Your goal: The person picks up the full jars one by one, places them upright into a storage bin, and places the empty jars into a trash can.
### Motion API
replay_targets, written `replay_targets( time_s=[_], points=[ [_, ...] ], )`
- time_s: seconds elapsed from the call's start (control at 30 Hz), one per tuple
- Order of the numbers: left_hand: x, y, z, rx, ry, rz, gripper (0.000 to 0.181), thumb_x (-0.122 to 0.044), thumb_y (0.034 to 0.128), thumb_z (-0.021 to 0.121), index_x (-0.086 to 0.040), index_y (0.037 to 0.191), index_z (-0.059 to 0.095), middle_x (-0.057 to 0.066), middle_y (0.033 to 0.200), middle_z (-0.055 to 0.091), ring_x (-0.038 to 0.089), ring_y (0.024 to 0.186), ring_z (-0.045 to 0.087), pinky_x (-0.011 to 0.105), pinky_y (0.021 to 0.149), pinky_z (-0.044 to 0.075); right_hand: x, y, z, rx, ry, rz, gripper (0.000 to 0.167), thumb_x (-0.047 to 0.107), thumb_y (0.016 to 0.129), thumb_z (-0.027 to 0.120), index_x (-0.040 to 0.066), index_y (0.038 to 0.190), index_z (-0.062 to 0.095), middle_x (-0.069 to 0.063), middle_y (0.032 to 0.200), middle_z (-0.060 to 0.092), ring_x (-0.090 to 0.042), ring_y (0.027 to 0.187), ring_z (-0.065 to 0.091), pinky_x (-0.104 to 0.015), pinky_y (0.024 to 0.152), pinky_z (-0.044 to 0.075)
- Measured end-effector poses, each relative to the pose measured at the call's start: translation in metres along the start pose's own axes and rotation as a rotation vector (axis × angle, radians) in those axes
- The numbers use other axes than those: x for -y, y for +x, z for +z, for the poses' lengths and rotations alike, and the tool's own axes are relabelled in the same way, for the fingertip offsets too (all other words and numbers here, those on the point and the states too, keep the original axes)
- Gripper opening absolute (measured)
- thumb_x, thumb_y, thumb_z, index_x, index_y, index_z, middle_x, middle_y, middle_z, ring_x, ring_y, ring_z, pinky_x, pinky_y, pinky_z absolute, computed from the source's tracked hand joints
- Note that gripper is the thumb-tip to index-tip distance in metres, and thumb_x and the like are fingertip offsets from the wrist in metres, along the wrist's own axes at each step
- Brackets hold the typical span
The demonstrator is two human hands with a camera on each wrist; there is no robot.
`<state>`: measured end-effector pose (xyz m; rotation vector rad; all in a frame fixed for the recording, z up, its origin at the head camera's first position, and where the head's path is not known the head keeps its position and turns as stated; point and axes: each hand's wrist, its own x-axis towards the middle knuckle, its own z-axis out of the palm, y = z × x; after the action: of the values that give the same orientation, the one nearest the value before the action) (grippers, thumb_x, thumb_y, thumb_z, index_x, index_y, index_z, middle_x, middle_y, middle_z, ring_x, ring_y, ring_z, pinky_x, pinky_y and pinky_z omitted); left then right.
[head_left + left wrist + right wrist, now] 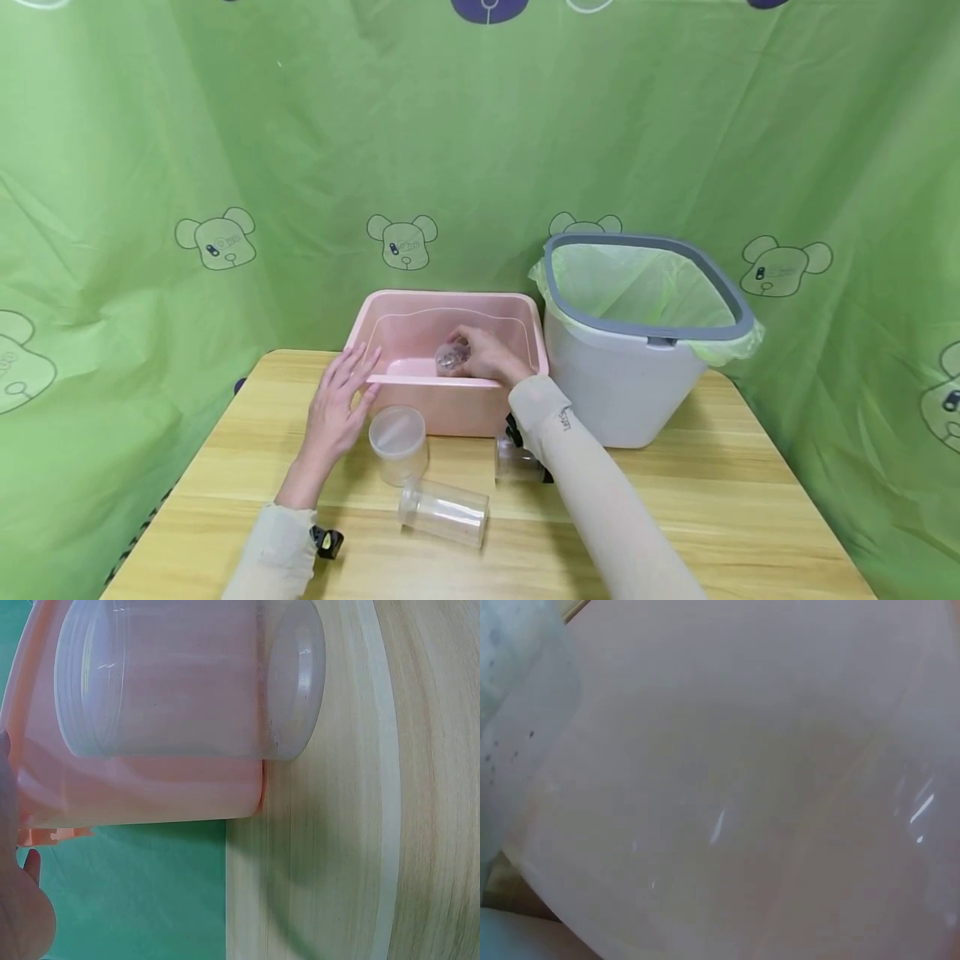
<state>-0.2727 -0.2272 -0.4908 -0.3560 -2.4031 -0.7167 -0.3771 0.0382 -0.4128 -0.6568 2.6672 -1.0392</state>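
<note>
The left hand point(341, 408), fingers spread apart at the near-left rim of the pink bin point(457, 410), could topple the upright jar point(399, 446) by swinging right. Inside the bin, the right hand point(486, 354) grips a clear item point(451, 358); a loose hold might drop it.

Curtained booth, green cartoon-print cloth point(480, 125)

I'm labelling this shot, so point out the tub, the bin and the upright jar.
Tub point(450, 408): head view, on its front wall.
Bin point(622, 379): head view, on its front wall.
Upright jar point(402, 457): head view, on its side.
</note>
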Motion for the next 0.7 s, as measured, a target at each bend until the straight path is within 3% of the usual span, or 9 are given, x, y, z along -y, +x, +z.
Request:
replay_targets(
  time_s=[0.3, 0.7],
  points=[
    [-0.0022, 0.0014, -0.0011, -0.007, 0.005, 0.014, 0.052, -0.032, 0.1040, 0.057, -0.024, 0.155, 0.049, 0.012, 0.164, 0.043, 0.036, 0.153, 0.033, 0.062, 0.123, 0.028, -0.0001, 0.0031, -0.0009, 0.051, -0.119, -0.025, 0.056, -0.001, 0.082, 0.078, 0.006, 0.135, 0.062, -0.016, 0.131, 0.067, -0.032, 0.124, 0.061, -0.046, 0.114, 0.045],
    [-0.0011, 0.0009, -0.0009, -0.004, -0.001, 0.010, 0.052, -0.033, 0.1045, 0.056, -0.025, 0.155, 0.048, 0.011, 0.165, 0.041, 0.036, 0.154, 0.032, 0.063, 0.123, 0.027, 0.0011, 0.0037, -0.0001, 0.052, -0.141, -0.008, 0.064, -0.001, 0.083, 0.079, 0.004, 0.143, 0.058, -0.017, 0.141, 0.063, -0.033, 0.132, 0.057, -0.046, 0.119, 0.042]
  ],
)
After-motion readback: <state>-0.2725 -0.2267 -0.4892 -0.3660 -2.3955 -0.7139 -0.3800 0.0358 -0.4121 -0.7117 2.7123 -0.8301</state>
